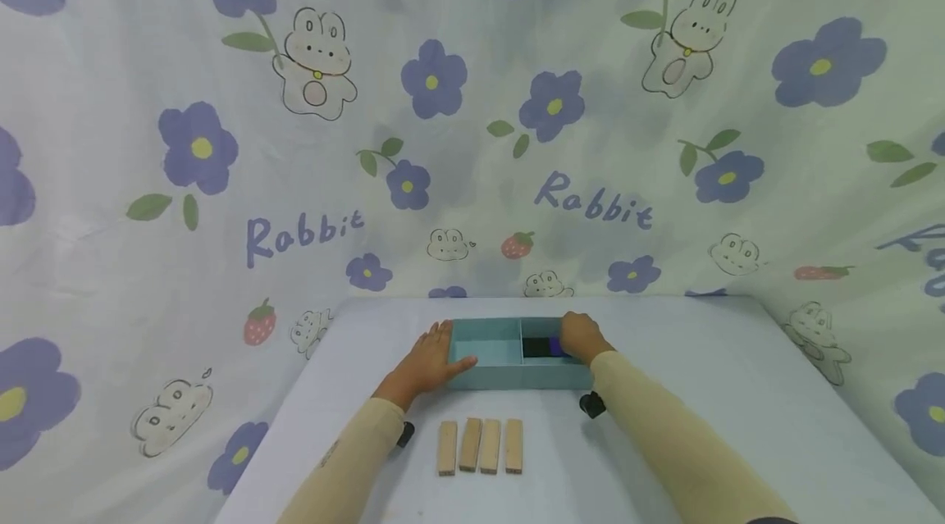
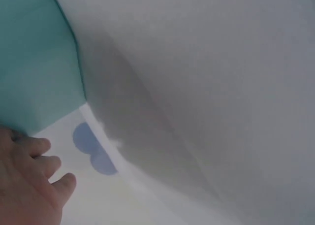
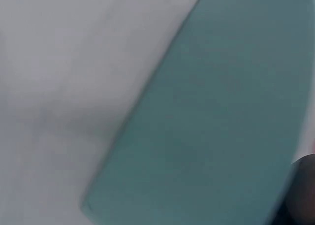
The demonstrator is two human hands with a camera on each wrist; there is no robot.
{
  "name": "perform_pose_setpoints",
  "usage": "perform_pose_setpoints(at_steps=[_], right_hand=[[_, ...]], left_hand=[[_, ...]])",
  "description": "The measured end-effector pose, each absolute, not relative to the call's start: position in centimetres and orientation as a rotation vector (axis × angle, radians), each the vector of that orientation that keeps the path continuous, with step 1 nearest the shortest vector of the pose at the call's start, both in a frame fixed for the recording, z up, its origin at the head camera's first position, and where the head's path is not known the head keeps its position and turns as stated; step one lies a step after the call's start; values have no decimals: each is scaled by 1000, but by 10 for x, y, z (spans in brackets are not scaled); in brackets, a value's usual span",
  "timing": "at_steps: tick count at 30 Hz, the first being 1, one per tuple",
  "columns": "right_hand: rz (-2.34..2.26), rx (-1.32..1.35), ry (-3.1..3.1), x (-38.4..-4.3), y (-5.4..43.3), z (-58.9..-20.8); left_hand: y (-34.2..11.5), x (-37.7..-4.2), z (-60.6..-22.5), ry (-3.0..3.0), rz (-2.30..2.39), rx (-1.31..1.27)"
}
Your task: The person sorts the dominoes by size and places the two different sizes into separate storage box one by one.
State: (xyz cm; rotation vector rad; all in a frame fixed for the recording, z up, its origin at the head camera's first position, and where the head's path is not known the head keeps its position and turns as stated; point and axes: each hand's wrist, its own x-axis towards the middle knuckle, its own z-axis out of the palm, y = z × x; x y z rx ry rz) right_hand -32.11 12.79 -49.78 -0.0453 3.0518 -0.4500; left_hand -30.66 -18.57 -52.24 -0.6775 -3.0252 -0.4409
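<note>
A pale teal box [image 1: 483, 377] with a divider stands on the white table, its left compartment bare. My left hand [image 1: 428, 362] rests against the box's left end, fingers extended along it and thumb reaching over the front rim. The left wrist view shows those fingertips [image 2: 64, 185] beside the teal wall. My right hand [image 1: 581, 335] is bent over the box's right end, its fingers down in the right compartment. Beside them lie a black piece [image 1: 536, 347] and a purple piece [image 1: 555, 346]. The hand hides its own fingertips, and I cannot tell whether they grip anything.
Several light wooden blocks [image 1: 490, 446] lie in a row in front of the box. Small black objects show by the left wrist [image 1: 405, 434] and right wrist [image 1: 592, 404]. A white curtain [image 1: 472, 138] with purple flowers and rabbits hangs behind the table.
</note>
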Motion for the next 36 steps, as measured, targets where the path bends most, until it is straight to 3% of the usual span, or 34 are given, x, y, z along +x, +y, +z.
perform_pose_setpoints(at_steps=[10,24,36], right_hand=[[-784,-463,3152,-310,162,-484],[-819,-360,3139,-279,168,-517],[-557,-508,3197,-270,171,-521]], left_hand=[[-184,-308,-516,-3044,-602,-616],[-204,-273,-520,-2887,-990,-433],[-220,-245,-518,-3037,-1058,-313]])
